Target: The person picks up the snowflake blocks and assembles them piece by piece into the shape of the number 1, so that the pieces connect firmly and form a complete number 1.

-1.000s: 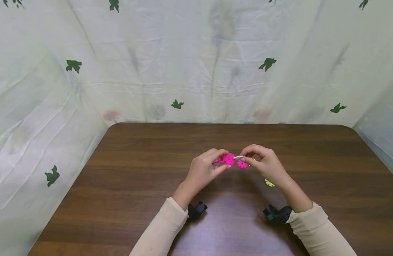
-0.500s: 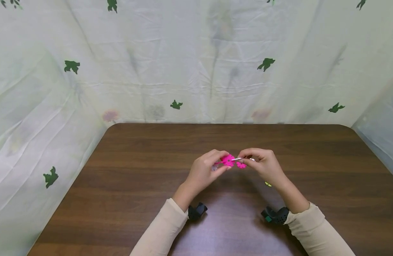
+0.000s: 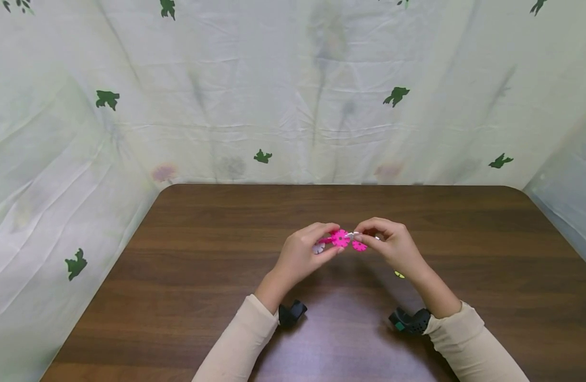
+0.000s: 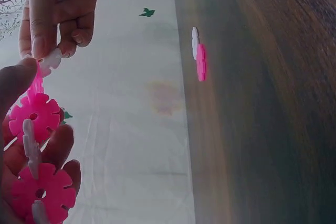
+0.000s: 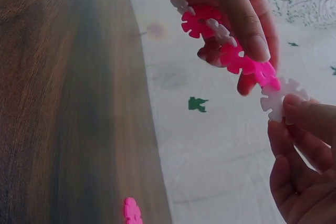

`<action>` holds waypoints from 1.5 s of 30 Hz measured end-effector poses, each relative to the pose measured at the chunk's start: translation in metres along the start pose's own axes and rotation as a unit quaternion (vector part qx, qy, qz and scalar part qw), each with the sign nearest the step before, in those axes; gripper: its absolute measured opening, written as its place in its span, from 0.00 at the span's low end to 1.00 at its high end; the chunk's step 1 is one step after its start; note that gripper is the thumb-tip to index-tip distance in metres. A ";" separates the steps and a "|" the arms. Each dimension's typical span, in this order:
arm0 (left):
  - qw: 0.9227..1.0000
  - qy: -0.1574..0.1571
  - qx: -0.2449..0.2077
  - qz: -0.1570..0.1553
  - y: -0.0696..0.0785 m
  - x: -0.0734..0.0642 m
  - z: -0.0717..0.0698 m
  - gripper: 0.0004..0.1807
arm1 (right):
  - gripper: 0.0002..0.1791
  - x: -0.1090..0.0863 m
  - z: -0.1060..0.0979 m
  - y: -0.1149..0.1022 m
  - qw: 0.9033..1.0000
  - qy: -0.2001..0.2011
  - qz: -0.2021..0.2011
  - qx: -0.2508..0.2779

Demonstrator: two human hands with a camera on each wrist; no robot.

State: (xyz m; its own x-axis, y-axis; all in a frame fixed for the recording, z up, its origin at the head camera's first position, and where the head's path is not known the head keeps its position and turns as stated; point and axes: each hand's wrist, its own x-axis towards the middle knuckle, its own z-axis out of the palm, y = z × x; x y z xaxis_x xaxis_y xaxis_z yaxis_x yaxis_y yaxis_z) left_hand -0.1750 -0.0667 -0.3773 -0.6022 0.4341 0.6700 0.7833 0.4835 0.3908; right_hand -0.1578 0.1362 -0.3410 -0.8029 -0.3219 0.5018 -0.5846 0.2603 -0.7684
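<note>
My left hand [image 3: 300, 249] holds a chain of notched, flower-shaped plastic discs, pink and white, slotted into each other at right angles. In the left wrist view a pink disc [image 4: 47, 192] and a white disc [image 4: 31, 150] lie along its palm. The thumb of the left hand presses near the chain's end, at a pink disc [image 5: 266, 74]. Between thumb and fingertips my right hand [image 3: 392, 244] pinches a white disc [image 5: 273, 100], whose edge meets that pink disc. Both hands are raised above the table, close together.
On the brown wooden table [image 3: 216, 297] lie a loose pink disc [image 4: 201, 64] and a white disc [image 4: 195, 43] beside it. A yellow-green disc [image 3: 399, 274] is partly hidden by the right forearm. A pale curtain [image 3: 293, 106] hangs behind the table.
The white disc in my right hand has turned, going edge-on half a second ago and showing more of its face now. The right hand dipped slightly, then rose. My left hand stays nearly still.
</note>
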 end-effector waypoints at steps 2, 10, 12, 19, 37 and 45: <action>1.000 0.000 0.007 0.001 0.000 0.000 0.000 0.20 | 0.06 0.000 0.000 -0.001 1.000 -0.003 0.019 0.007; 1.000 -0.003 0.029 0.007 -0.001 0.000 0.000 0.20 | 0.06 0.000 0.001 0.009 0.994 -0.023 0.096 0.051; 0.999 -0.007 0.031 0.008 0.000 0.001 0.000 0.19 | 0.07 -0.001 0.002 0.018 0.990 -0.029 0.114 0.071; 0.999 -0.022 0.039 0.016 0.003 0.001 0.002 0.17 | 0.11 -0.002 0.005 0.032 0.976 -0.037 0.174 0.122; 0.998 0.000 0.065 0.016 0.006 -0.002 0.006 0.18 | 0.13 -0.003 0.012 0.031 0.966 -0.040 0.179 0.182; 0.997 0.015 0.074 0.016 0.001 -0.001 0.003 0.20 | 0.17 -0.002 -0.004 0.030 0.987 -0.022 0.113 0.115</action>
State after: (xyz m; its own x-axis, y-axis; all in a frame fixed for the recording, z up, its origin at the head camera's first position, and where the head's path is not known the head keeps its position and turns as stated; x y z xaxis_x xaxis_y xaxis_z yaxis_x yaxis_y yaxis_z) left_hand -0.1738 -0.0643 -0.3789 -0.5699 0.4298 0.7003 0.7696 0.5778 0.2717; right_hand -0.1740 0.1485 -0.3639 -0.9009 -0.3204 0.2929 -0.3450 0.1191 -0.9310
